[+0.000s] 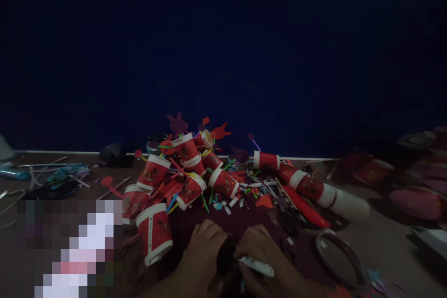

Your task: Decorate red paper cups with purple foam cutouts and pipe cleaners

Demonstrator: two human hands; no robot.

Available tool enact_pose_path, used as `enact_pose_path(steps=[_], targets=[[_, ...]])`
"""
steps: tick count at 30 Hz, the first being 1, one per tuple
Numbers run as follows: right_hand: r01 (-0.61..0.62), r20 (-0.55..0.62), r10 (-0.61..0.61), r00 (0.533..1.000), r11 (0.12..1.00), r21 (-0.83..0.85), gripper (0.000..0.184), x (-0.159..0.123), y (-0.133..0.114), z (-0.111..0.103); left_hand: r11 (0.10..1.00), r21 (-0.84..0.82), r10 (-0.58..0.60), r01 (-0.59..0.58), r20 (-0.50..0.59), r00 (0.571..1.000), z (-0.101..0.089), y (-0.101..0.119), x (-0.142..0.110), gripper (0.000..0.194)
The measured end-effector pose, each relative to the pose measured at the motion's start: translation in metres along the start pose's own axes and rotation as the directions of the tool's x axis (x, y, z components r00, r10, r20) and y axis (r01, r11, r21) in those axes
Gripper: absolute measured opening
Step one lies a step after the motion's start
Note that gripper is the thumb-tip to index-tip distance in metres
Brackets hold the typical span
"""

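Observation:
Low in the middle of the head view, my left hand (202,253) has its fingers bent together at the edge of a dark shape (226,256). What that shape is cannot be made out in the dim light. Close beside it, my right hand (261,247) is closed around a white marker (258,266), whose barrel points down to the right. Both hands are over a dark maroon sheet (240,226). Left of my left hand lies a tipped red paper cup (155,233) with a white rim.
Several red paper cups (186,149) with straws and paper cutouts are heaped ahead. Paper scraps (226,207) lie before them. To the right are a row of nested cups (310,186), a red strip (307,207) and a tape ring (340,260). A dark blue wall (223,56) stands behind.

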State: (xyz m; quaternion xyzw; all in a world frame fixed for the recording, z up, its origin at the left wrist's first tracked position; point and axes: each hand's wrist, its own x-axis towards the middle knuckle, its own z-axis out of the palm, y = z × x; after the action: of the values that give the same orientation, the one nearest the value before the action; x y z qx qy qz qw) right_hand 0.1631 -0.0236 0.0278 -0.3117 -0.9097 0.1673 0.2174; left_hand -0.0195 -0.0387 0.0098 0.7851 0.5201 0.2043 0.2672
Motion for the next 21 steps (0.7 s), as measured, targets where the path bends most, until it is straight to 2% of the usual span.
enact_pose_path(steps=[6,11,13,16,21], targets=[[0.118,-0.005,-0.12,0.993,0.979,-0.168,0.013,-0.001,0.003,0.009,1.0,-0.001,0.011,-0.011,0.001,1.0,0.007,-0.011,0.003,0.04],[0.233,-0.057,-0.268,0.962,0.91,-0.343,0.008,0.004,0.009,0.02,0.999,0.013,0.036,-0.035,-0.008,0.999,0.007,-0.014,0.004,0.04],[0.203,-0.007,-0.222,0.975,0.906,-0.371,0.007,0.009,0.004,0.017,0.999,0.05,0.011,-0.013,0.032,0.999,0.004,-0.011,0.006,0.031],[0.098,0.119,-0.061,0.991,0.936,-0.339,0.006,0.022,-0.009,0.006,0.996,0.091,-0.006,0.003,0.037,0.999,0.003,-0.008,0.008,0.027],[-0.024,0.266,0.123,0.956,0.938,-0.346,0.009,0.046,-0.028,-0.008,0.998,0.057,0.009,-0.006,-0.052,0.999,0.009,-0.007,0.007,0.033]])
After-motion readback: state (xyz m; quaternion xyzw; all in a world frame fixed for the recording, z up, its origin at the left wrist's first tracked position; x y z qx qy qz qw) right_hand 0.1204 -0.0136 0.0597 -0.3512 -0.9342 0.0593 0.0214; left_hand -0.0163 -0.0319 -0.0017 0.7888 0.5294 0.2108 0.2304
